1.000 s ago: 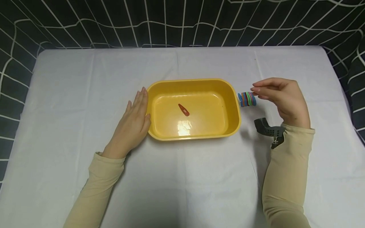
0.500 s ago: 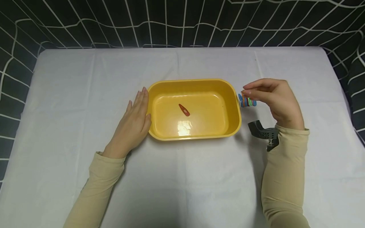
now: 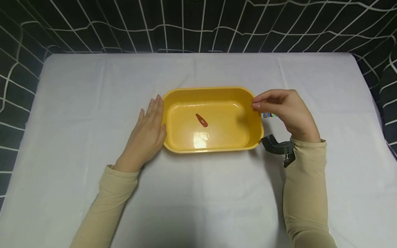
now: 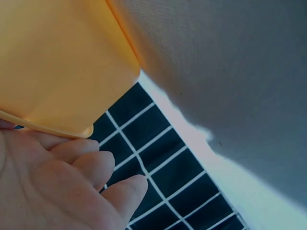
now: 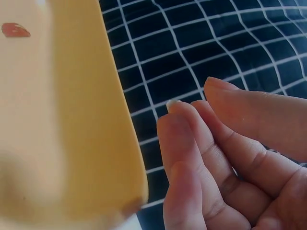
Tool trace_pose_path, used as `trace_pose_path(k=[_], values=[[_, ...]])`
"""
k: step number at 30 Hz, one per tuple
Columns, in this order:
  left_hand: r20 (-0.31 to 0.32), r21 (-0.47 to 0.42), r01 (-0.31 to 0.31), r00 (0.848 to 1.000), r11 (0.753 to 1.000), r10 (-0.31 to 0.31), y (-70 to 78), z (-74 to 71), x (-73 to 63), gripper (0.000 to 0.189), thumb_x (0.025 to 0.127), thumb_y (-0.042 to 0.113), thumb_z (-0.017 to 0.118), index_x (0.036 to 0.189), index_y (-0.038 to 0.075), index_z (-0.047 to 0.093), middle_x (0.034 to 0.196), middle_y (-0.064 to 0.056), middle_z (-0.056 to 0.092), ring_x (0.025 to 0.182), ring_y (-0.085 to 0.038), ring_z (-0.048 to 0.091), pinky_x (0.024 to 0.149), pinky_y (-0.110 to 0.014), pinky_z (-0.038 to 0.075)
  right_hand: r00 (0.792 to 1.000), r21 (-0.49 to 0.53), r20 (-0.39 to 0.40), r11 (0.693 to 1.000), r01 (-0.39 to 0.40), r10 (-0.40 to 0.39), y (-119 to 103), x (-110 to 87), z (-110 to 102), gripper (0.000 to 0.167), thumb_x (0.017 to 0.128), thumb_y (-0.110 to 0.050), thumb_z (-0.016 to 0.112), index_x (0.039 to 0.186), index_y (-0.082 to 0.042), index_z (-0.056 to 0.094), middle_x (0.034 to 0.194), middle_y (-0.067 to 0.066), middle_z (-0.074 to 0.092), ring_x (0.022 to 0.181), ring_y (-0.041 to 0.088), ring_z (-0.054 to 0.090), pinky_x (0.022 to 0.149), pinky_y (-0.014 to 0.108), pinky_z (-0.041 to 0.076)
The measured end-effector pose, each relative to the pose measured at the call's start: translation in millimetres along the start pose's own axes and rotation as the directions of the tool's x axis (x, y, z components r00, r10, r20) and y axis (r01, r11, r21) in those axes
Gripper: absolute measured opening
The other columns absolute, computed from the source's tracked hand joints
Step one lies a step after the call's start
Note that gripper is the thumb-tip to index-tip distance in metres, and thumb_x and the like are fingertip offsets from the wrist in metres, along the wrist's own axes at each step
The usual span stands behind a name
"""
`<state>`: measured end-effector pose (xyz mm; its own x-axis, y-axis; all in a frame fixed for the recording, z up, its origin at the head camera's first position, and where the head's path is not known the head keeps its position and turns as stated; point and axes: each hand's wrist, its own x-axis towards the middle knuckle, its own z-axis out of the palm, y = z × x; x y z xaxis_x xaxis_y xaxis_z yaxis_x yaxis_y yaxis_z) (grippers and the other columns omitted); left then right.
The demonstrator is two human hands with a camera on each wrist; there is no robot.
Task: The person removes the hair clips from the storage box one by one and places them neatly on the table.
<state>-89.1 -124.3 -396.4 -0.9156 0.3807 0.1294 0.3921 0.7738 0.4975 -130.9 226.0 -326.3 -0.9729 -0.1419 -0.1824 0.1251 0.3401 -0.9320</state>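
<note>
A yellow tray (image 3: 214, 150) lies mid-table with a single red snap hair clip (image 3: 201, 120) on its floor. My left hand (image 3: 145, 137) rests flat along the tray's left side, fingers straight. Above the tray's right rim is my right hand (image 3: 285, 110), its fingers loosely bent and the fingertips close together. In the right wrist view, nothing shows between that hand's fingers (image 5: 177, 139) and thumb. Just outside the right rim sits a row of small multicoloured pieces (image 3: 268, 115), mostly hidden beneath the right hand.
A white cloth covers the table (image 3: 198, 193). Dark fabric with a white grid (image 3: 192, 27) stands behind and around it. A black wrist mount (image 3: 277, 146) sticks out from the right sleeve, close to the tray's lower right corner.
My right hand has moved left, from beside the coloured row to over the tray's right rim, and its shadow now falls inside. The left hand and hair clip stay put.
</note>
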Motion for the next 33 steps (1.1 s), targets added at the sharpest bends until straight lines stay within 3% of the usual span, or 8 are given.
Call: trace_pose_path(k=[7, 18, 24, 33], values=[[0.016, 0.021, 0.002, 1.000, 1.000, -0.002, 2.3, 0.6, 1.1, 0.059, 0.098, 0.019, 0.032, 0.148, -0.007, 0.014, 0.156, -0.015, 0.009, 0.143, -0.027, 0.007, 0.113, -0.050, 0.009, 0.998, -0.064, 0.038, 0.997, -0.043, 0.045, -6.2, 6.1, 12.2, 0.018, 0.083, -0.012, 0.072, 0.099, -0.003, 0.072, 0.084, -0.003, 0.072, 0.085, 0.014, 0.065, 0.071, 0.023, 0.046], [0.012, 0.017, -0.003, 1.000, 1.000, 0.002, 2.7, 1.2, 2.8, 0.059, 0.098, 0.019, 0.033, 0.147, -0.007, 0.014, 0.156, -0.015, 0.010, 0.143, -0.029, 0.009, 0.113, -0.050, 0.009, 0.989, -0.160, 0.143, 0.987, -0.001, 0.024, -21.4, 19.7, 35.7, 0.017, 0.085, -0.007, 0.068, 0.099, 0.004, 0.069, 0.085, 0.004, 0.071, 0.085, 0.026, 0.065, 0.076, 0.029, 0.049], [0.015, 0.025, -0.001, 1.000, 1.000, 0.000, 2.8, -0.2, 2.7, 0.059, 0.098, 0.020, 0.032, 0.148, -0.007, 0.014, 0.156, -0.015, 0.009, 0.143, -0.029, 0.009, 0.113, -0.050, 0.008, 0.975, -0.168, 0.218, 0.986, 0.002, 0.036, -22.5, 31.3, 51.8, 0.016, 0.084, -0.004, 0.067, 0.096, 0.006, 0.069, 0.084, 0.008, 0.070, 0.083, 0.024, 0.065, 0.076, 0.023, 0.051], [0.008, 0.028, 0.002, 1.000, 1.000, -0.003, 2.7, -1.2, 0.5, 0.059, 0.098, 0.019, 0.032, 0.147, -0.007, 0.014, 0.156, -0.016, 0.009, 0.143, -0.026, 0.006, 0.113, -0.051, 0.009, 0.945, -0.276, 0.325, 0.959, 0.072, 0.023, -21.0, 49.3, 72.5, 0.015, 0.083, -0.002, 0.066, 0.095, 0.007, 0.070, 0.086, 0.012, 0.070, 0.075, 0.017, 0.058, 0.070, 0.023, 0.045]])
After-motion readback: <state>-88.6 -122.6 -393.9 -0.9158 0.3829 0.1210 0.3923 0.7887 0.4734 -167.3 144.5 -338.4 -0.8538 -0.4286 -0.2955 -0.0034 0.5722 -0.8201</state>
